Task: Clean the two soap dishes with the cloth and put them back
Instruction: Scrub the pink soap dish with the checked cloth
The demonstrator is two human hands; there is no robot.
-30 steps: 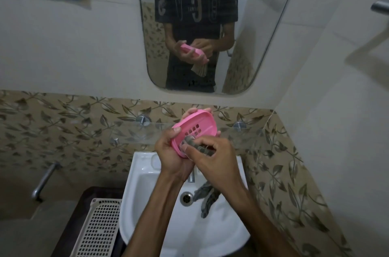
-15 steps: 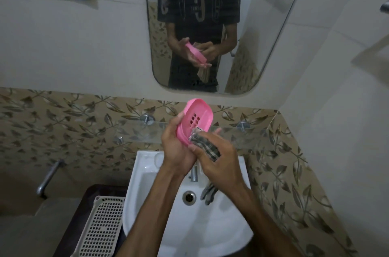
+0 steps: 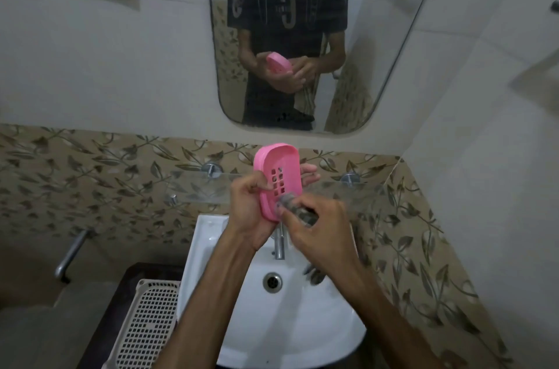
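A pink oval soap dish [image 3: 276,172] with drain slots stands almost upright over the basin, its inside facing me. My left hand [image 3: 251,211] grips it from the left edge, fingertips showing behind its right side. My right hand [image 3: 320,232] is closed on a grey checked cloth [image 3: 298,209] and presses it against the dish's lower inside. The tail of the cloth hangs under my right wrist, blurred. Only one soap dish is in view.
A white wash basin [image 3: 272,323] with a chrome tap [image 3: 279,243] lies below my hands. Behind them a glass shelf [image 3: 193,187] spans the leaf-patterned tiles under a mirror [image 3: 302,35]. A beige perforated basket [image 3: 145,326] stands at lower left, beside a wall pipe [image 3: 71,256].
The dish has been turned more upright and its inside now faces me squarely. My right hand with the cloth has slid to the dish's lower end.
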